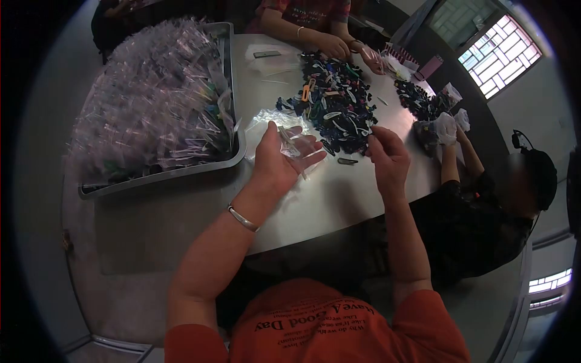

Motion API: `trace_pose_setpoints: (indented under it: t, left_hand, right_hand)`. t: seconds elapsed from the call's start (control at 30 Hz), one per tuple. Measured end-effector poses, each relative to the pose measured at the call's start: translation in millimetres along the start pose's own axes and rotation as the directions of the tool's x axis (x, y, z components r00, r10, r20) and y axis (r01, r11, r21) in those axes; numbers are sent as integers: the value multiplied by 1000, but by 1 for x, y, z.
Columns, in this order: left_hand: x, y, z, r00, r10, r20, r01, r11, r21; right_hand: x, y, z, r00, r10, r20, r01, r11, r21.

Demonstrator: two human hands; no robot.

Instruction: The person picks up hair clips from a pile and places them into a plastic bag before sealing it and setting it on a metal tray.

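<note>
Clear plastic packaging (292, 144) lies across the open left hand (278, 160) and could slip if the palm tilts, while the right hand (392, 157), fingertips pinched together, meets the table's (315, 212) hair-clip pile (339, 115) near right.

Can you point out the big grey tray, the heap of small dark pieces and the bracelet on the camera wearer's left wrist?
Grey tray (241, 147): head view, rim at the near right corner.
Heap of dark pieces (342, 112): head view, middle of the heap.
Bracelet (243, 219): head view, middle of the visible band.
</note>
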State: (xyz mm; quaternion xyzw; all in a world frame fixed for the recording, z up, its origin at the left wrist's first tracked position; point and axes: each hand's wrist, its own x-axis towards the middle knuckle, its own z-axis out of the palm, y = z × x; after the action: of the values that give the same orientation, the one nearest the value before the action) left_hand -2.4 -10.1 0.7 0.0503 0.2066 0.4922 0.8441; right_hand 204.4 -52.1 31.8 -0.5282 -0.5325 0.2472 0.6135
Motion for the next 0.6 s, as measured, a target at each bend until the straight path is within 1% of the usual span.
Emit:
trace_pose_setpoints:
  t: [0.07, 0.1, 0.17, 0.2, 0.27, 0.3, 0.33, 0.37, 0.4, 0.43, 0.47, 0.53, 0.6]
  left_hand:
    - [-2, -1, 2, 1000, -12, 23, 12, 1000, -1]
    - [-3, -1, 3, 1000, -13, 23, 13, 1000, 0]
    - [-4, -2, 4, 998, -12, 66, 10, 999, 33]
    - [-4, -2, 3, 998, -12, 68, 10, 999, 35]
    - [-2, -2, 0, 994, -37, 101, 36, 999, 9]
    - [0, -2, -3, 994, -36, 104, 35, 999, 10]
    - [2, -3, -6, 988, -26, 149, 26, 1000, 2]
    - [4, -3, -9, 981, -15, 193, 17, 1000, -7]
    - [0, -2, -6, 981, -12, 195, 14, 1000, -6]
    - [-4, -2, -2, 980, -24, 196, 21, 1000, 17]
    - [-7, -2, 1, 980, -37, 196, 30, 999, 40]
    - [-8, -1, 1, 974, -41, 224, 29, 998, 55]
    - [-9, 1, 1, 967, -45, 249, 29, 997, 68]
  right_hand:
    - [-16, -27, 14, 996, 67, 58, -70, 996, 49]
    - [-24, -37, 22, 992, 88, 90, -91, 995, 32]
    - [-35, -30, 34, 984, -17, 177, 18, 1000, -9]
    - [-35, -29, 41, 946, -227, 231, 256, 961, -106]
    - [-38, -36, 55, 883, -376, 283, 426, 893, -144]
    - [-39, -34, 61, 875, -394, 282, 449, 877, -169]
    - [-39, -30, 65, 873, -397, 282, 453, 876, -168]
    - [-37, -24, 68, 844, -458, 279, 514, 839, -179]
    - [-36, -19, 72, 811, -516, 278, 573, 797, -191]
    - [-38, -16, 75, 871, -411, 270, 468, 861, -200]
    - [-36, -15, 76, 870, -413, 269, 470, 860, -200]
    - [-28, -21, 80, 758, -590, 279, 651, 651, -391]
    - [-27, -14, 85, 766, -583, 271, 638, 642, -425]
